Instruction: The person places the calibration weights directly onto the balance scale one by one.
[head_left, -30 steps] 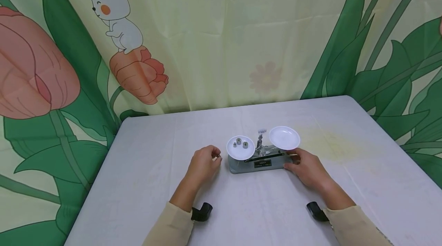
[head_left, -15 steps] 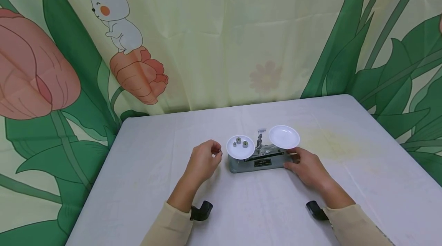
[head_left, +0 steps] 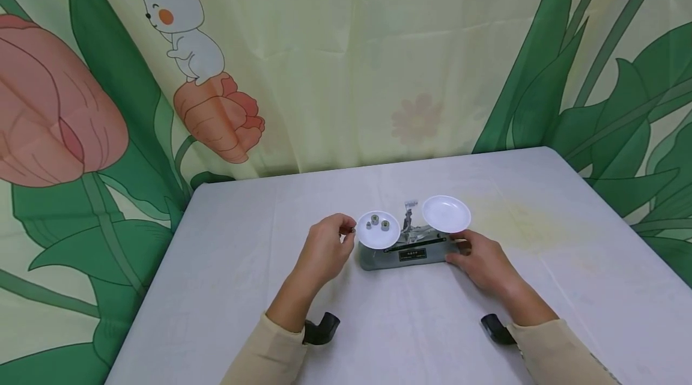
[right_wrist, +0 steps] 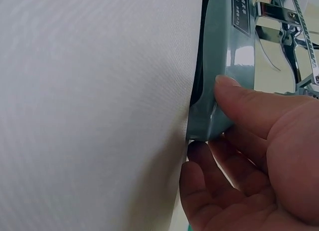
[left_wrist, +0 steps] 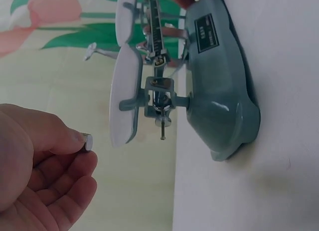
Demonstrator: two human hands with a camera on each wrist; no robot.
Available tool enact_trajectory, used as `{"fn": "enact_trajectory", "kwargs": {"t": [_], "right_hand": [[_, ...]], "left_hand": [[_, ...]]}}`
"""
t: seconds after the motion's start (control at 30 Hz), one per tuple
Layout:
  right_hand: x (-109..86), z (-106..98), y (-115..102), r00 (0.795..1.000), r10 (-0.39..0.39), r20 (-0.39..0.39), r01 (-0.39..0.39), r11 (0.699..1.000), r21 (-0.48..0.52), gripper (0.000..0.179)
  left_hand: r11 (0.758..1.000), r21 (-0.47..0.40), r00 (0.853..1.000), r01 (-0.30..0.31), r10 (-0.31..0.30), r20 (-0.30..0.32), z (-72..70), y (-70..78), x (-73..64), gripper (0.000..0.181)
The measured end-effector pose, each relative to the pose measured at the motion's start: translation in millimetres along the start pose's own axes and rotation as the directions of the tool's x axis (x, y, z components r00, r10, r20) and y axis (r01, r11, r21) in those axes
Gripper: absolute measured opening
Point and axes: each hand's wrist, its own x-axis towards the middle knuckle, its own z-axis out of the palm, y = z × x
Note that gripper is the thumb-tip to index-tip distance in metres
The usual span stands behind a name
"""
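A balance scale (head_left: 373, 260) with a grey base stands on the table. On its left pan (head_left: 378, 241) sit three small metal weights (head_left: 385, 226); its right pan (head_left: 446, 214) holds nothing. My left hand (head_left: 324, 250) pinches another small metal weight (left_wrist: 88, 142) between thumb and finger, right beside the left pan's outer rim. In the left wrist view a gap shows between this weight and the pan. My right hand (head_left: 483, 262) grips the right end of the base, with the thumb (right_wrist: 234, 94) on its front face and the other fingers curled around the end.
A white cloth covers the table (head_left: 216, 289). Behind it hangs a curtain (head_left: 324, 72) printed with a rabbit, a carrot and tulips. Black wrist devices (head_left: 322, 329) show at both beige sleeves (head_left: 270, 349).
My left hand has moved up and to the right, bringing the pinched weight close to the left pan's rim. The right hand keeps its grip on the base.
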Motion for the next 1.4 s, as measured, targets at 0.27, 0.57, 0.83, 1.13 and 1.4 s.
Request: {"fn": "enact_trajectory", "kwargs": {"t": [0.27, 0.57, 0.83, 1.13, 1.4], "right_hand": [[-0.2, -1.3, 0.9, 1.000, -0.022, -0.005, 0.022, 1.000, -0.004, 0.051], [2.2, 0.7, 0.3, 0.999, -0.034, -0.010, 0.034, 0.999, -0.012, 0.051], [1.8, 4.0, -3.4, 0.999, -0.038, 0.001, 0.038, 0.999, -0.007, 0.051], [3.4, 5.5, -5.7, 1.000, -0.028, 0.001, 0.028, 0.999, -0.020, 0.050], [2.7, 4.9, -6.8, 1.000, -0.028, -0.002, 0.028, 0.999, -0.029, 0.051]], "left_hand": [[1.000, -0.012, 0.999, -0.025, 0.026, 0.019, 2.5, 6.6, 0.6, 0.015], [1.000, -0.025, 0.999, 0.010, -0.009, 0.047, 8.8, 11.7, 5.1, 0.015], [1.000, 0.010, 1.000, -0.011, 0.011, 0.027, 16.6, 12.7, 7.8, 0.015], [0.990, 0.137, 0.998, -0.040, 0.045, -0.039, 22.3, 8.8, 12.2, 0.015], [0.989, 0.146, 0.999, -0.015, 0.021, -0.035, 27.8, 9.3, 15.0, 0.015]]}}
